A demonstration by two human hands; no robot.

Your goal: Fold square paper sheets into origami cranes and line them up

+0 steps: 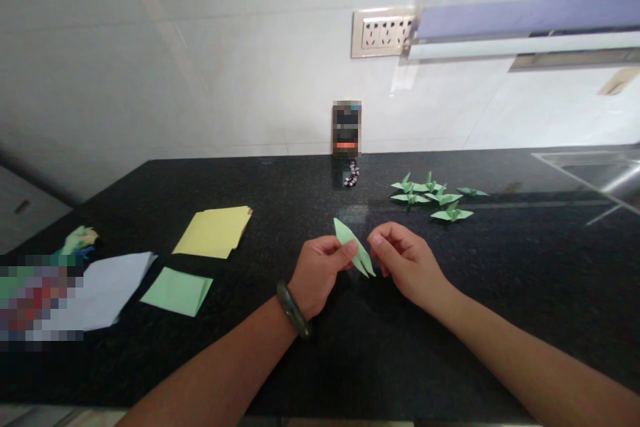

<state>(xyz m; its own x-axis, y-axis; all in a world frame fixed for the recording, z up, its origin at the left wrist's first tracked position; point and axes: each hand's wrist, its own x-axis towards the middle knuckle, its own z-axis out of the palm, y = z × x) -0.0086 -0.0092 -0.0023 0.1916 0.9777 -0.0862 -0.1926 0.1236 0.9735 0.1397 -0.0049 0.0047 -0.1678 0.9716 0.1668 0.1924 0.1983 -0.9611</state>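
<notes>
My left hand [323, 270], with a dark bangle at the wrist, pinches a piece of folded light green paper [349, 237] between thumb and fingers. The paper is a narrow, pointed shape, slanted, with a split into two points at its lower right end. Just to the right of it is my right hand [407, 259], its fingers curled in and its thumb against the index finger. I see nothing between them. Several folded green paper cranes [453, 213] sit on the black countertop [320, 360] beyond my right hand.
Left of my hands lie yellow paper sheets [214, 232], a folded green sheet [177, 291] and white paper [113, 290]. Crumpled coloured paper [80, 240] is at the far left. A phone [347, 128] with a beaded strap [352, 175] leans on the wall below a socket panel [383, 32].
</notes>
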